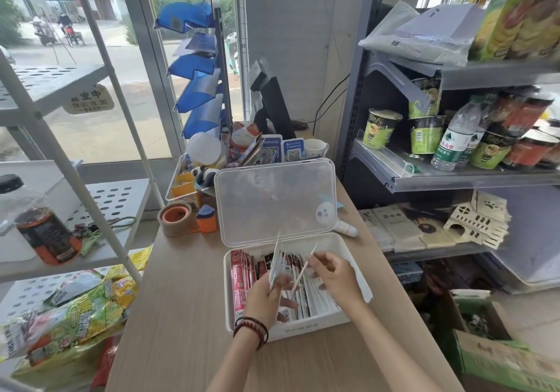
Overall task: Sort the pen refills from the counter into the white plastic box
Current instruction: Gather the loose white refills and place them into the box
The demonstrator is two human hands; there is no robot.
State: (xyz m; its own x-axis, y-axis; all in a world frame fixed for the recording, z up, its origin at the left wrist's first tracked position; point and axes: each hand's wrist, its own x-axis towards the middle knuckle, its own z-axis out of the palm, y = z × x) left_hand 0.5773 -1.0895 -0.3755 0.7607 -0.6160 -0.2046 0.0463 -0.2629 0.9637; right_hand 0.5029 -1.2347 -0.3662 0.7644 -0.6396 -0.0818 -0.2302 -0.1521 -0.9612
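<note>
**Q:** Entry one, the right grip?

**A:** Right grip (333, 273): thumb and fingertips pinched on one single refill (304, 269), a slim white packet. Its long axis slants from near-left, close by my other knuckles, up to far-right. The far end is raised above the box.

**Q:** Entry two, the left grip?

**A:** Left grip (266, 294): fingers curled round a bundle of refills (275, 258). They are held nearly upright and slightly fanned, with the tips pointing up towards the lid. The two grips are just beside each other, and the single refill crosses the gap between them.

**Q:** Entry three, the receptacle?

**A:** White plastic box (303, 328): on the counter (181, 316), directly beneath both grips. Contents:
- Red packets (239, 276) on the left.
- Darker packets in the middle.
- White row (318, 297) on the right.

All of them lie with their long axes running near to far.

**Q:** Which grip is closer to that white row?

**A:** The right, which hangs over it. I judge the single refill must drop its raised end and swing from its slant to the near-far line before it will seat.

**Q:** Anything else to list?

**A:** Clear lid (272, 201), standing open at the far side of the box. Tape roll (175, 219), far-left on the counter, well apart from the work.
</note>
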